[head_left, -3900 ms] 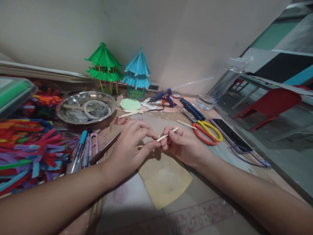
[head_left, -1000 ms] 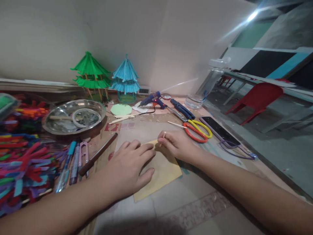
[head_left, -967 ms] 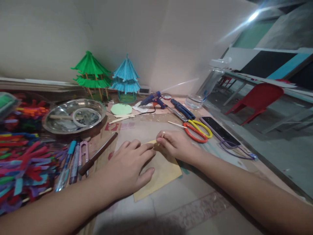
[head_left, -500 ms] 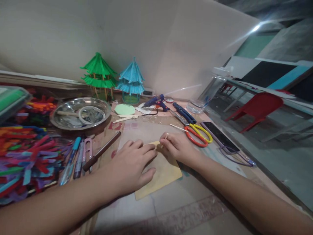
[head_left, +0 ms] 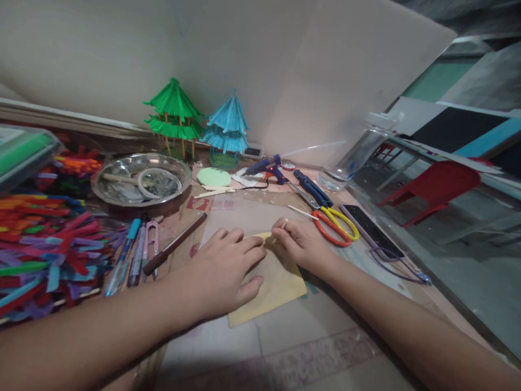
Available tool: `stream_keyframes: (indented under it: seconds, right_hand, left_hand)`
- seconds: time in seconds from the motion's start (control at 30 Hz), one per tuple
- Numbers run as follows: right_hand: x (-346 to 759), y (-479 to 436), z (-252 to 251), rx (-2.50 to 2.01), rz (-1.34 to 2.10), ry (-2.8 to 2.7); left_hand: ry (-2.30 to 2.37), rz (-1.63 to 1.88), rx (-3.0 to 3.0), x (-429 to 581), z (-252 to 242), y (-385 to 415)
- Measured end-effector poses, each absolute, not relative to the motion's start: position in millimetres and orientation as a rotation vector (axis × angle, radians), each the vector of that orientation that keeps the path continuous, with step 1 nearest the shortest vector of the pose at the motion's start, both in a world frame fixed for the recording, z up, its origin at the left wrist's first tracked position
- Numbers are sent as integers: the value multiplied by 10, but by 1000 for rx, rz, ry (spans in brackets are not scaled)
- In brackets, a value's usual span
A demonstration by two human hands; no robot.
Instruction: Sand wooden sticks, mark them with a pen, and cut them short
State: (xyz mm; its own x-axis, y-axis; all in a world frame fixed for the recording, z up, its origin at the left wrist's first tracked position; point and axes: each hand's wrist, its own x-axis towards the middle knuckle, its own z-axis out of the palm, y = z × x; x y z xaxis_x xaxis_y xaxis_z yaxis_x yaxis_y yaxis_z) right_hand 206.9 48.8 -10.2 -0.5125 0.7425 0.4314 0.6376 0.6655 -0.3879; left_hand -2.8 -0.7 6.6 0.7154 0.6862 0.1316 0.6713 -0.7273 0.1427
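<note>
A yellow sheet of paper (head_left: pixel 280 293) lies on the covered tabletop in front of me. My left hand (head_left: pixel 230 266) rests flat on its left part, fingers stretched out and thumb apart. At the sheet's far edge, my right hand (head_left: pixel 299 239) pinches a short, thin pale stick (head_left: pixel 284 223) between thumb and forefinger. Its lower end is hidden by the fingers. Just beyond the right hand are scissors (head_left: pixel 334 231) with one red and one yellow handle, and another thin stick (head_left: pixel 302 212).
Green (head_left: pixel 174 106) and blue (head_left: pixel 228 122) model pagodas stand at the back, near a glue gun (head_left: pixel 266 165) and a box cutter (head_left: pixel 312 187). Colourful fuzzy strips (head_left: pixel 52 250), a metal plate (head_left: pixel 97 187) and pens (head_left: pixel 122 260) lie left. Right are a phone (head_left: pixel 372 231) and clear jar (head_left: pixel 345 157).
The camera view has shifted slightly, so the surroundings appear a little further right. Both hands keep nearly the same pose and place on the yellow paper.
</note>
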Motion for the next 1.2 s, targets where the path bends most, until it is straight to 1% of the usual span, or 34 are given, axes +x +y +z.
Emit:
stream_keyframes:
  seconds: [0.07,0.17,0.57,0.7,0.83,0.93,1.0,1.1,1.2]
  right_hand:
    - [2068,486,-109,-1009,236,-2340]
    - [2078,483,-112,-1056,157,-2321]
    - [2047,473,-86,-1011,291,-2322]
    - [2045,452,-85,-1065,244,-2301]
    - [2033,438,-92,-999,253,-2351]
    - [2034,444,-93,-1093,199,-2327]
    - [2031,443,-93,-1116,224,-2325]
    - [2020,439,-90,-1012,285,-2367]
    - [2022,440,-80,-1074,214,-2342]
  left_hand:
    - [1125,268,2837,-21,71,-4]
    - [1133,266,2835,-12,77,1]
    - [1131,252,2839,-19,64,-1]
    - [1130,261,2833,-20,80,-1]
    - [1131,256,2824,-13,79,1]
    - [1136,241,2815,-11,82,0]
    - [1128,254,2820,-16,84,-4]
    - [1125,260,2822,-26,85,-8]
    - [1127,245,2820,-27,84,-4]
